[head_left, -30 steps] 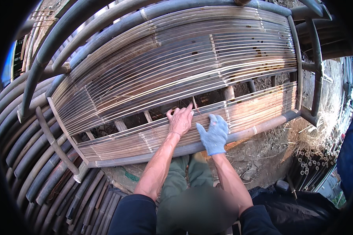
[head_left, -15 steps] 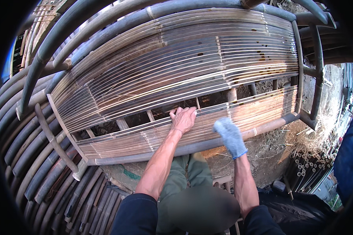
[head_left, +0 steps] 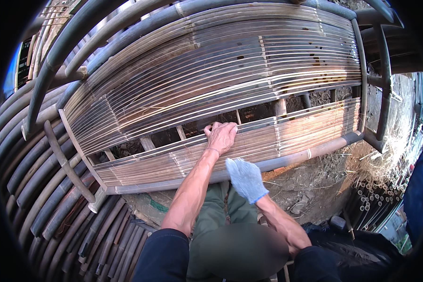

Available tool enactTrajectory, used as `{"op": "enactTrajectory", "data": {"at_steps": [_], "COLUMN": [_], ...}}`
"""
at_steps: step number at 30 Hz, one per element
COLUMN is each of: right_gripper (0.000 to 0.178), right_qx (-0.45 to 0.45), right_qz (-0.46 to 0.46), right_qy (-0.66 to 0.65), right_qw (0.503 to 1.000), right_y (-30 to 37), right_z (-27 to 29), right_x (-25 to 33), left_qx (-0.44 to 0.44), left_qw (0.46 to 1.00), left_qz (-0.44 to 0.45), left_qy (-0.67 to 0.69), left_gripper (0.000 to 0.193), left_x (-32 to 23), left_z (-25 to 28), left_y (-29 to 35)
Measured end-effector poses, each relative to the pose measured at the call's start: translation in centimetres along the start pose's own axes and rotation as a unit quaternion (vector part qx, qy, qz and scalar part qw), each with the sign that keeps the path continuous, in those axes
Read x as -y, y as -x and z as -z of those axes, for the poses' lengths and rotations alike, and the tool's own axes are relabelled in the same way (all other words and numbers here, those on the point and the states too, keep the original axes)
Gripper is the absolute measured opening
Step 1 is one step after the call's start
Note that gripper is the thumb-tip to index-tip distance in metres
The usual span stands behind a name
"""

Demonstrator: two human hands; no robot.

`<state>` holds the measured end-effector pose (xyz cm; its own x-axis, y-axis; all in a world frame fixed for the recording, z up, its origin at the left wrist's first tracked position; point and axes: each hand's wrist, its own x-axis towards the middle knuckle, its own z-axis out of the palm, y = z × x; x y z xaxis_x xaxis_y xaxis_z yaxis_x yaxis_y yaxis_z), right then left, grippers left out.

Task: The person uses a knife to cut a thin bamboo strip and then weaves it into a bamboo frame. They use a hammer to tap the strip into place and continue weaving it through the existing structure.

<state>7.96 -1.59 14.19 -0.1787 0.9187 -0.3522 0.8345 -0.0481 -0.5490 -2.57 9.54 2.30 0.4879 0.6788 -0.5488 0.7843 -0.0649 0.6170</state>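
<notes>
Before me lies a bamboo bench or bed frame, its surface laid with thin bamboo slats (head_left: 211, 157) running lengthwise. A long gap splits the slats, with short crosspieces (head_left: 181, 132) showing in it. My bare left hand (head_left: 222, 136) is curled over the slat at the gap's near edge; its fingertips are partly hidden. My right hand (head_left: 246, 179), in a grey knit glove, is above the near rail (head_left: 310, 154), close to my left wrist. Its fingers look outstretched and close together, with nothing visible in them.
Curved dark bamboo poles (head_left: 47, 77) rise over the left and far sides. Stacked bamboo lengths (head_left: 87, 235) lie at the lower left. A bundle of cut bamboo ends (head_left: 369, 197) and straw (head_left: 376, 164) are on the right. A bamboo armrest (head_left: 385, 84) stands at the right end.
My gloved right hand has swung left and toward me, from above the near slats to beside my left wrist. My left hand stays on the slat at the gap's edge.
</notes>
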Motion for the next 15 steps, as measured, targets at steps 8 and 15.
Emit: {"op": "enactTrajectory", "data": {"at_steps": [8, 15], "right_gripper": [0.016, 0.031], "right_qx": [0.028, -0.132], "right_qz": [0.052, -0.476], "right_qy": [0.06, -0.523], "right_qw": [0.996, 0.695], "right_y": [6.4, 9.7], "right_z": [1.1, 2.5], "right_x": [-12.8, -14.8], "left_qx": [-0.042, -0.072], "left_qw": [0.999, 0.997], "left_qz": [0.011, 0.007], "left_qy": [-0.005, -0.002], "left_gripper": [0.023, 0.022], "left_x": [-0.2, -0.6], "left_z": [-0.6, -0.7], "left_y": [0.6, 0.4]}}
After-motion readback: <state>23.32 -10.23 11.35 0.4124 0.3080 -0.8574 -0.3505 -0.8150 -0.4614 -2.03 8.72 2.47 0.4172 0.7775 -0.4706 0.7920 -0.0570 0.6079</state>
